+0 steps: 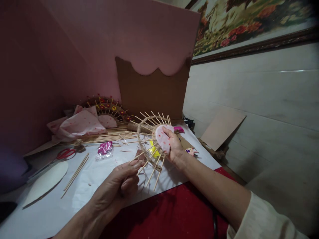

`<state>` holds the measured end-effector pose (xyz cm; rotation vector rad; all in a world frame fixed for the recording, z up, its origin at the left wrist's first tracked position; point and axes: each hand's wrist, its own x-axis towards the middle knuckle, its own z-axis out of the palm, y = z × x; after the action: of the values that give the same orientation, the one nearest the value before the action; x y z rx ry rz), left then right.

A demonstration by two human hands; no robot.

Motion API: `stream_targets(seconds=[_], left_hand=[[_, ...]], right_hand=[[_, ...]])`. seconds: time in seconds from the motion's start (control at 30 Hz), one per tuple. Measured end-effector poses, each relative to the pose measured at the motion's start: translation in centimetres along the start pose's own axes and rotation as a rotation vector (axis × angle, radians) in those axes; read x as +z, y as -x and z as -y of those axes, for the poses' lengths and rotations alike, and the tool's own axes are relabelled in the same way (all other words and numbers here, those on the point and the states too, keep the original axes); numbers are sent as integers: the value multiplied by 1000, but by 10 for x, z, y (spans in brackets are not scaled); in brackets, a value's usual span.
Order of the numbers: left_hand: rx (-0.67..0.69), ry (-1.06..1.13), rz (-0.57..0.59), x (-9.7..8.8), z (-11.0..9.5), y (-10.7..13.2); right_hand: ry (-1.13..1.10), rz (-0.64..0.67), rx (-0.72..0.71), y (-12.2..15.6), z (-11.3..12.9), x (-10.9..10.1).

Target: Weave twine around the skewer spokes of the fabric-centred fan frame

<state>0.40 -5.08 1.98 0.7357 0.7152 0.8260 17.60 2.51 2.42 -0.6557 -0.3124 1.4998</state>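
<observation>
I see a stick fan (154, 135), arc leftward — right hand (174, 146) gripping its spotted base (163, 138), left hand (124, 179) pinching at its lower spokes (152, 173).

The light is dim and uneven. The pink wall (84, 43) sinks into deep purple shadow at the left, while the white surface (97, 186) is the brightest broad area. A thin streak of glare crosses the tiled wall (271, 89), with a soft shadow lower down. Faint, spiky shadows darken the red cover (154, 212) below the stick craft (163, 136), which looks fairly clear though slightly grainy. Small highlights glint on the plastic bag (106, 152). Wide-angle stretching slants the edges, and the upper-right corner turns black.
</observation>
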Motion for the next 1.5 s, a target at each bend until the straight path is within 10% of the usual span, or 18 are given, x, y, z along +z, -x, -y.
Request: stream_targets(seconds=[0.9, 1.23, 1.5], left_hand=[[178, -225, -137, 0, 3, -2], [56, -67, -53, -6, 5, -5], [598, -789, -381, -8, 11, -4]], right_hand=[[173, -29, -110, -10, 1, -5], [187, -22, -197, -13, 0, -5], [215, -22, -229, -11, -3, -5]])
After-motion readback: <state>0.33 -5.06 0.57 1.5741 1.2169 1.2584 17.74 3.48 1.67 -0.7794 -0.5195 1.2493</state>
